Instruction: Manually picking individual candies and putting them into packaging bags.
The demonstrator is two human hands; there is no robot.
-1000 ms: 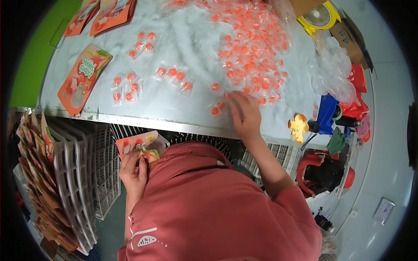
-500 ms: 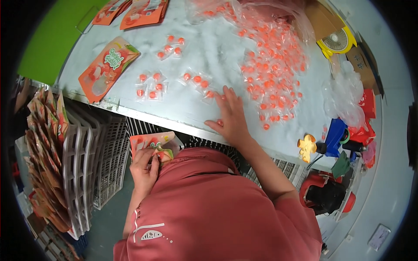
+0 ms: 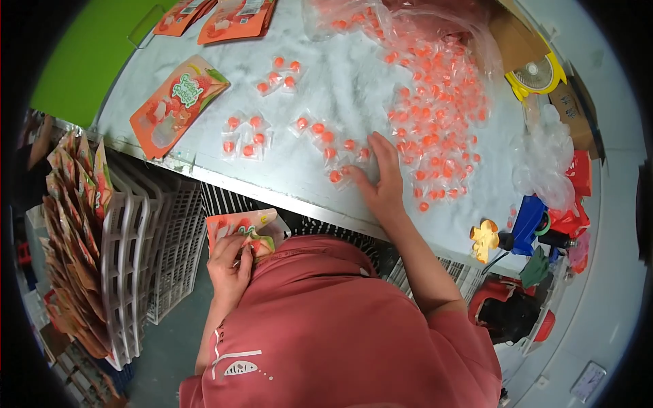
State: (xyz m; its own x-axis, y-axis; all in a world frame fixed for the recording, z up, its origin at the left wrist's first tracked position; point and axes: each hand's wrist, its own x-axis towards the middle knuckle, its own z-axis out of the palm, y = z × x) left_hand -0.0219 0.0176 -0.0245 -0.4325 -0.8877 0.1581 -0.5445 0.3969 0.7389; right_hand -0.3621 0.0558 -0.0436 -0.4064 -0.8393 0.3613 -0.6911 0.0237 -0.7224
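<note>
My left hand (image 3: 230, 266) is below the table edge, close to my red shirt, and grips an orange stand-up pouch (image 3: 245, 224) with its mouth facing up. My right hand (image 3: 381, 178) lies palm down on the white table (image 3: 170, 163), fingers spread over a short row of wrapped orange candies (image 3: 333, 146). A large loose pile of the same candies (image 3: 435, 115) spreads just right of that hand. Small groups of candies (image 3: 243, 136) lie further left on the table.
A filled orange pouch (image 3: 178, 102) lies flat at the table's left, with more pouches (image 3: 218, 17) at the far edge. White plastic crates (image 3: 143, 258) and stacked empty pouches (image 3: 71, 224) stand at my left. A yellow fan (image 3: 537, 75), clear bags (image 3: 547, 166) and a blue tool (image 3: 527, 224) sit at the right.
My right hand has slid from the lower edge of the big pile leftward onto the short row of candies and flattened there. My left hand keeps the pouch in place.
</note>
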